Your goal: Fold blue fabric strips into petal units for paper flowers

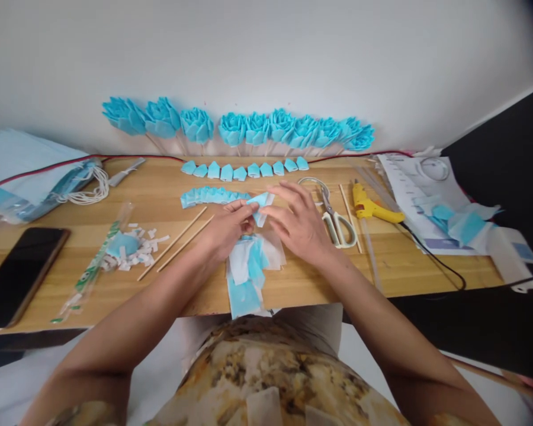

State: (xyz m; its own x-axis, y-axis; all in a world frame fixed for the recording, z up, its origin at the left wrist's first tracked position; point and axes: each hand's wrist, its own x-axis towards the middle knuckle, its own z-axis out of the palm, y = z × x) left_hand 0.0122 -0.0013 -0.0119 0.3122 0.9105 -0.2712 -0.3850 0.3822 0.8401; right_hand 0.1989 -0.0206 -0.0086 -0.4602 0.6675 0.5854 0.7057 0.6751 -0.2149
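Observation:
My left hand [231,228] pinches a small folded piece of blue-and-white non-woven fabric [261,207] between thumb and fingers. From the other side, my right hand [298,222] curves round the same piece, its fingertips and thumb at the white edge. Below the hands, loose blue and white fabric pieces [247,269] lie in a pile that hangs over the table's front edge. An overlapping strip of blue folded petals [211,196] rests just beyond my left hand. Farther back, several separate pointed blue petals [226,172] stand in a row.
Blue fabric roses on sticks [257,128] lean along the wall. To the right are scissors [335,219], a yellow glue gun [371,207] and paper sheets [426,177]. Leftward are wooden sticks [173,242], white scraps [142,251], a phone [22,275] and bagged fabric [26,171].

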